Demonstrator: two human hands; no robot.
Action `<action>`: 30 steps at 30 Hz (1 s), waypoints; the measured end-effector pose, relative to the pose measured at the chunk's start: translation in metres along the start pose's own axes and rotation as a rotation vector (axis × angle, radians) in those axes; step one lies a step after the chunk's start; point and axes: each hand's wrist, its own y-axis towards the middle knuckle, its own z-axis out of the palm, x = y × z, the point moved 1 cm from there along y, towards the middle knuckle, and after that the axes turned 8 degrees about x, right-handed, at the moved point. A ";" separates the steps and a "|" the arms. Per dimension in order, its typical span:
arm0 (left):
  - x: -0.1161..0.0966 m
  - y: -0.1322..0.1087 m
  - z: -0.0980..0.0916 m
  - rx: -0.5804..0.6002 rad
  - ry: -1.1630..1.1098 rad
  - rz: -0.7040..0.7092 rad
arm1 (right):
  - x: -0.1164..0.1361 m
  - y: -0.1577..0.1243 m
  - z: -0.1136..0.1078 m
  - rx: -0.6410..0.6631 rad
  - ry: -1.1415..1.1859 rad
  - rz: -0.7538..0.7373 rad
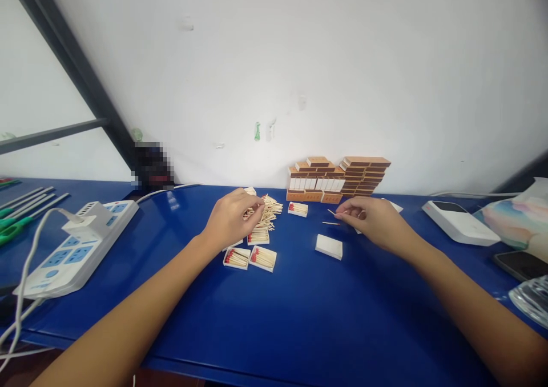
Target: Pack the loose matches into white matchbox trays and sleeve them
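Right of the centre of the frame, the right hand (pixel 374 220) has its grip drawn together at the tips, pinching a thin matchstick (pixel 331 212) that juts out toward the left of the frame. Just below that grip, a loose match (pixel 330 223) lies on the blue table (pixel 291 324), its red head close to the fingers. Lower still, a plain white box (pixel 329 246) rests near the middle of the frame, apart from both hands. Left of centre, the left hand (pixel 231 218) is curled over the edge of a heap of matches (pixel 272 213), thumb and forefinger close together; whether its grip holds anything I cannot tell. Below it sit open trays of red-headed matches, among them a left tray (pixel 237 257) and a right tray (pixel 262 258) side by side. Another filled tray (pixel 297 209) lies between the hands, in front of the stacked matchboxes (pixel 363 173) by the wall. A power strip (pixel 115 227) occupies the left of the frame.
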 end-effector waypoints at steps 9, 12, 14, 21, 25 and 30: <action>-0.001 0.000 -0.001 -0.002 0.004 0.002 | 0.009 -0.003 -0.004 -0.076 -0.065 -0.124; -0.001 0.000 -0.001 0.006 0.005 0.003 | 0.011 -0.004 -0.003 -0.064 -0.058 -0.115; -0.001 0.000 0.000 0.004 0.005 0.007 | 0.011 -0.004 -0.002 -0.053 -0.053 -0.106; -0.001 0.000 0.000 0.010 0.020 0.004 | 0.002 0.000 -0.002 -0.037 -0.066 -0.089; -0.002 0.000 -0.001 0.012 0.012 0.005 | -0.002 0.001 -0.002 -0.064 -0.087 -0.141; -0.002 0.001 -0.001 0.015 0.014 0.000 | -0.003 0.003 0.003 -0.060 -0.148 -0.190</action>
